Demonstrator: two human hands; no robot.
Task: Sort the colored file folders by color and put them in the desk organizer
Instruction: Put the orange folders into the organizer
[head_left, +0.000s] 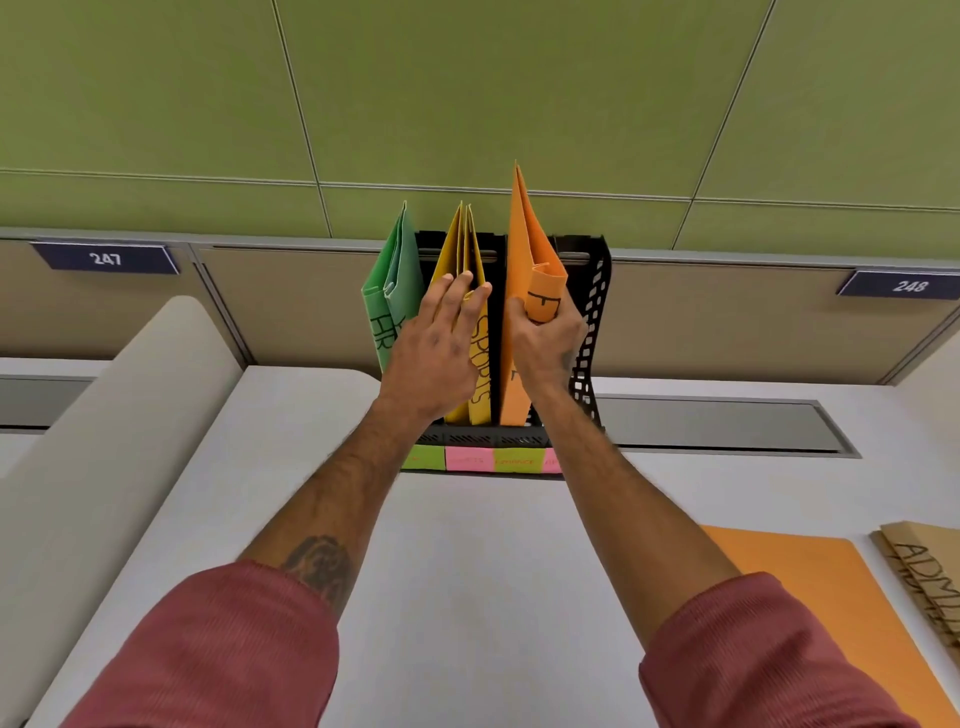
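Observation:
A black mesh desk organizer stands at the back of the white desk. Green folders marked HR fill its left slot. Yellow folders stand in the second slot. Orange folders stand upright in the third slot. My left hand rests flat with fingers spread against the yellow folders. My right hand is closed around the curled front edge of an orange folder. The rightmost slot looks empty.
Green and pink sticky labels line the organizer's front. Another orange folder and brown folders marked ADMIN lie on the desk at the right. A beige partition rises at left. Green wall panels stand behind.

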